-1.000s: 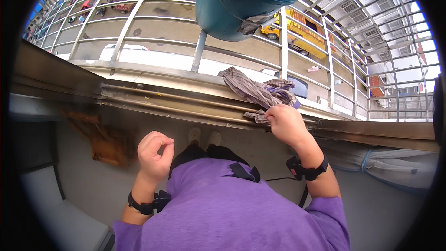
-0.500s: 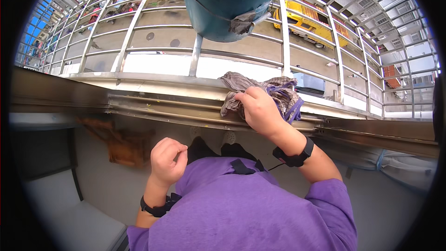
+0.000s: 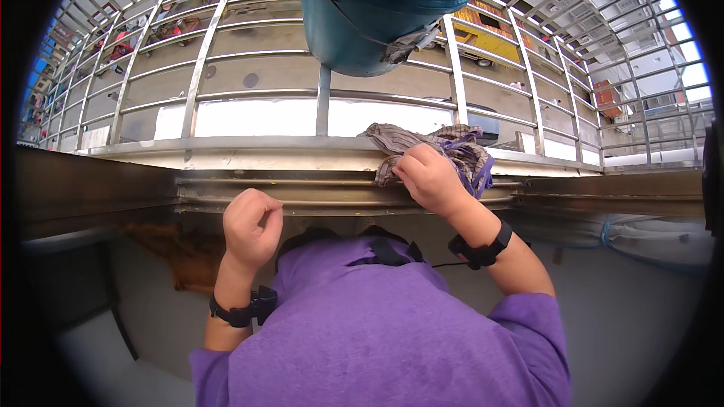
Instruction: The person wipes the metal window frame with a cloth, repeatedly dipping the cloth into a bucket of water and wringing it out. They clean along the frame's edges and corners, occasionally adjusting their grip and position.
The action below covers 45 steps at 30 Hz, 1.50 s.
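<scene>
A crumpled grey-brown striped rag [image 3: 471,154] with purple edging lies over the window sill and its metal track [image 3: 317,190]. My right hand [image 3: 430,177] is closed on the near side of the rag, fingers curled inward, with the bulk of the cloth bunched beyond it. To the left, my left hand [image 3: 253,226] is raised near the track's inner edge, thumb and fingers pressed together. Whatever may be between those fingertips is hidden or too small to make out. Both wrists wear black bands.
Past the sill stands a metal railing [image 3: 324,102] of crossed bars. A teal bucket [image 3: 354,34] with a wire handle is at the railing, beyond my hands. A yellow truck [image 3: 486,38] shows below outside. Brown wooden furniture [image 3: 181,256] sits indoors at left.
My left hand has moved up and left toward the track. My right hand has shifted slightly right, still at the rag. The view has tilted, so my shoes are mostly hidden.
</scene>
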Motion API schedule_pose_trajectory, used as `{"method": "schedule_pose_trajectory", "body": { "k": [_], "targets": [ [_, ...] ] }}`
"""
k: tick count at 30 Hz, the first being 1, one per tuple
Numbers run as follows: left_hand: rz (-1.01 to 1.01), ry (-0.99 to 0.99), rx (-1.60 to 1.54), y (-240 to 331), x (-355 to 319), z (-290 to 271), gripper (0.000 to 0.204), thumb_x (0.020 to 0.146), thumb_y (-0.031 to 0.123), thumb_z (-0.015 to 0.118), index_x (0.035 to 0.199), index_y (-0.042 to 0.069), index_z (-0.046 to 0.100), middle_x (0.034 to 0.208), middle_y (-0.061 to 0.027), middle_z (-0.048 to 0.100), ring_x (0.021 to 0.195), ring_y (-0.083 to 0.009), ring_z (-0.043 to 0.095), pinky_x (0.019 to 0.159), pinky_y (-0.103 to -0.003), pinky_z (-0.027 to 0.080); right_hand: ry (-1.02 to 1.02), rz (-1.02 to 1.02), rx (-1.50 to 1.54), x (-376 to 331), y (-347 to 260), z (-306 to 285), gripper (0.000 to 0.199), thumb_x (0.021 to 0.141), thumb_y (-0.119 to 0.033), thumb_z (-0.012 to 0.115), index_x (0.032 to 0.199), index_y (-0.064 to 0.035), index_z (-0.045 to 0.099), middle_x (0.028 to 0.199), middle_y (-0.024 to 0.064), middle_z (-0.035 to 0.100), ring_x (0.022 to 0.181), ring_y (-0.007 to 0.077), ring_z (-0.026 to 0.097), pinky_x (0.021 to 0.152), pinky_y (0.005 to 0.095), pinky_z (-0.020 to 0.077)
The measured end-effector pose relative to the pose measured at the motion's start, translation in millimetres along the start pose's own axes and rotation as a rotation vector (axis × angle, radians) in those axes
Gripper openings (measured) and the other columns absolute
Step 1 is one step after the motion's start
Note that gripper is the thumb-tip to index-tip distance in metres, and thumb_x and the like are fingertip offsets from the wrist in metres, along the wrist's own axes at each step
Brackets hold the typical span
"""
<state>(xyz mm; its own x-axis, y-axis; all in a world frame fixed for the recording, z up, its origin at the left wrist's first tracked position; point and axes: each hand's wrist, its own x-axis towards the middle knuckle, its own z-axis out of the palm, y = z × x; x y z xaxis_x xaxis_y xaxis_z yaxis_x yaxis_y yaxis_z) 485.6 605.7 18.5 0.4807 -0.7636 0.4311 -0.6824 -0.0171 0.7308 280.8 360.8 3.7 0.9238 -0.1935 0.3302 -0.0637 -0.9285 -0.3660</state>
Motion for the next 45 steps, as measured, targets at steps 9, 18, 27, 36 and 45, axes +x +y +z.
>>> {"method": "schedule_pose_trajectory", "body": {
  "k": [9,18,27,36,45],
  "targets": [
    [-0.003,0.013,-0.018,-33,-5,1,0.011,0.069,-0.009,0.063,0.073,0.001,0.059,0.066,-0.0120,0.056,0.059,-0.0279,0.056,0.053,-0.034,0.044,-0.107,-0.071,-0.167,-2,-15,6,0.011,0.076,-0.010,0.056,0.085,-0.0033,0.057,0.078,0.0074,0.051,0.075,0.0240,0.055,0.064,0.0337,0.0486],
    [-0.013,0.095,0.017,-50,-6,11,0.011,0.069,-0.009,0.062,0.071,0.001,0.058,0.065,-0.0116,0.055,0.058,-0.0275,0.054,0.052,-0.034,0.042,-0.225,0.002,-0.226,3,-34,15,0.017,0.080,-0.013,0.059,0.095,-0.0035,0.061,0.082,0.0064,0.054,0.083,0.0231,0.055,0.071,0.0365,0.0443],
    [0.141,0.168,0.093,-56,-11,19,0.013,0.065,-0.008,0.062,0.072,0.002,0.058,0.065,-0.0118,0.055,0.056,-0.0294,0.054,0.050,-0.036,0.043,-0.307,0.333,-0.270,-31,-45,-15,0.029,0.079,-0.008,0.058,0.108,-0.0034,0.062,0.090,0.0096,0.056,0.085,0.0267,0.057,0.070,0.0353,0.0490],
    [0.263,0.172,0.201,-59,-10,24,0.015,0.064,-0.009,0.061,0.075,0.001,0.058,0.064,-0.0116,0.054,0.055,-0.0288,0.053,0.048,-0.036,0.042,-0.153,0.385,-0.128,-8,-51,24,0.019,0.082,-0.005,0.061,0.099,0.0013,0.060,0.093,0.0144,0.059,0.085,0.0323,0.058,0.072,0.0414,0.0494],
    [0.294,0.152,0.264,-63,-13,26,0.014,0.061,-0.004,0.063,0.074,0.002,0.060,0.065,-0.0093,0.054,0.055,-0.0270,0.053,0.047,-0.035,0.043,-0.033,0.337,-0.126,-12,-53,7,0.025,0.079,-0.006,0.070,0.103,-0.0067,0.065,0.090,0.0092,0.057,0.082,0.0271,0.059,0.067,0.0363,0.0496]
  ]
}}
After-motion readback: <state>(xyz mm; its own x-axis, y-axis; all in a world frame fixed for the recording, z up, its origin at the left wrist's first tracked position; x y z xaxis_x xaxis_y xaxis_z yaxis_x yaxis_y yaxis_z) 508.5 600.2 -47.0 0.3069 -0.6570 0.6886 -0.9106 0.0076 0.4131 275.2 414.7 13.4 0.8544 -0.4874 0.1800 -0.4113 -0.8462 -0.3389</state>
